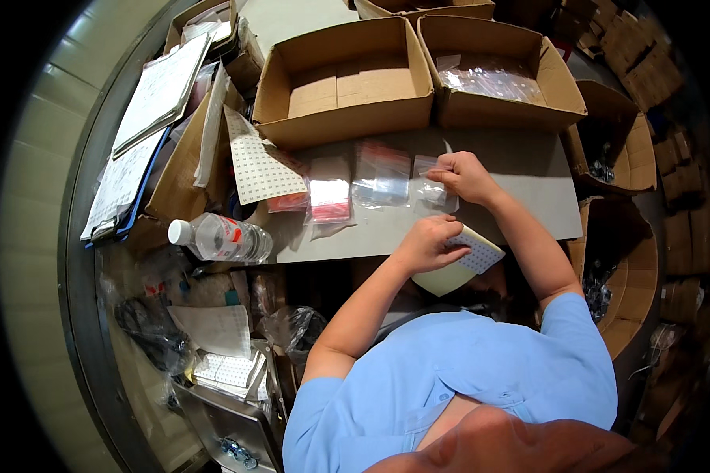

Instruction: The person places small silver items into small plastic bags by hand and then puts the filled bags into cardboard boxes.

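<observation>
My left hand (pixel 432 245) is closed on a sticker sheet (pixel 481 251), which has rows of small printed labels and a pale yellow back that bends down past the table edge. My right hand (pixel 467 178) is a little farther off, fingers pinched at the upper right of a small clear plastic bag (pixel 431 197) on the table. Whether a label sits between those fingertips is too small to tell. To the left of that bag lies a stack of clear zip bags (pixel 383 175) with red top edges. Beside it is a pack of bags (pixel 329 189) with a red band.
Two open cardboard boxes stand at the table's back: the left box (pixel 343 114) and the right box (pixel 497 117), with clear bags inside. A water bottle (pixel 222 238) lies at the front left edge. Another label sheet (pixel 262 164) leans near clipboards (pixel 162 91). More boxes (pixel 623 150) line the right.
</observation>
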{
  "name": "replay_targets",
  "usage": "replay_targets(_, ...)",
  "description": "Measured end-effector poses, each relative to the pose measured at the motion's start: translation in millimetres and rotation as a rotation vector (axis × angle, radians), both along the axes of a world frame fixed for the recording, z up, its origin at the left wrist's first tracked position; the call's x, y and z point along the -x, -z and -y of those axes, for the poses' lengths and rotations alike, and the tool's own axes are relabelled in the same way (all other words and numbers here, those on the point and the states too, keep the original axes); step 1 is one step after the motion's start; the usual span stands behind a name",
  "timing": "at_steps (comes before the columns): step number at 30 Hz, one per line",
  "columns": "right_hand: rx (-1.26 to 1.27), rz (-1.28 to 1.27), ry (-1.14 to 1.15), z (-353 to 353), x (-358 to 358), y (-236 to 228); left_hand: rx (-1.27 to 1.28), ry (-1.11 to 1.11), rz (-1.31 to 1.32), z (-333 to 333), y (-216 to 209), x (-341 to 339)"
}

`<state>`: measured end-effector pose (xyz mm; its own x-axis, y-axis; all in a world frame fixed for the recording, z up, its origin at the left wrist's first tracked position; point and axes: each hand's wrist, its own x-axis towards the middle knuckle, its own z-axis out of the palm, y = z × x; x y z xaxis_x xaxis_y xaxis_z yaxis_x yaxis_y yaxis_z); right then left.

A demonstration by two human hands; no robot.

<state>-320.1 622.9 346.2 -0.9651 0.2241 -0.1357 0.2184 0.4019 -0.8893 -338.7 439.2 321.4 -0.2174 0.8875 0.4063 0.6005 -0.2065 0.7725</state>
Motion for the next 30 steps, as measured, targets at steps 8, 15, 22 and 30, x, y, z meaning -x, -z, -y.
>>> replay_targets(8,-0.377,-0.198,0.004,18,29,13,-0.013,-0.014,0.001,-1,-3,-3)
replay_targets(15,-0.769,0.01,0.03,12,22,-22,-0.069,0.004,-0.049,-1,5,4)
replay_targets(22,-0.736,0.007,-0.096,35,71,7,0.009,-0.048,-0.083,-2,7,3)
replay_targets(30,-0.256,-0.254,-0.142,7,47,19,0.073,-0.028,-0.081,-1,2,3)
